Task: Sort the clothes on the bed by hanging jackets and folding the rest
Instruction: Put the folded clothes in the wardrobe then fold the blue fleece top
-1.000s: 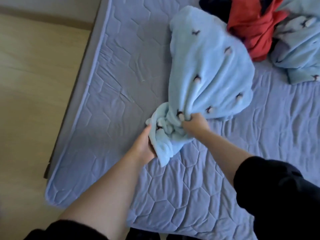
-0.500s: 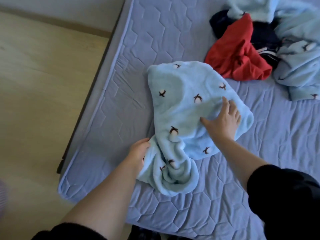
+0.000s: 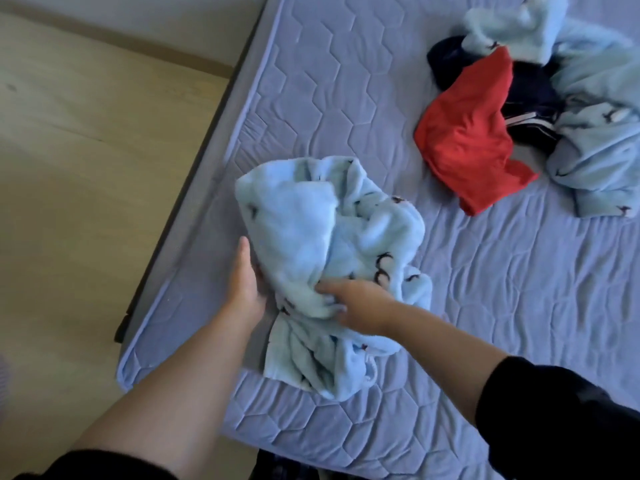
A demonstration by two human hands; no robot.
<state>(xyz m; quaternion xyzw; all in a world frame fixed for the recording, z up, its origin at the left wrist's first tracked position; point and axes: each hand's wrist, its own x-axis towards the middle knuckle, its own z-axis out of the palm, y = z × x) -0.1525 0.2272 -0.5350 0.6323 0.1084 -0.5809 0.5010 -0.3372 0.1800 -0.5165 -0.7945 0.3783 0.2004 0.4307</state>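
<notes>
Pale-blue fleece garment, dotted with small dark figures, lies bunched near the left edge of a quilted lavender mattress. The person's right hand grips a fold at the near middle, fingers curled into the pile. The left hand rests against the garment's left side, fingers straight and pressed together. At far right a red garment, a navy garment and a second blue fleece piece lie heaped together. Wooden floor runs along the left.
</notes>
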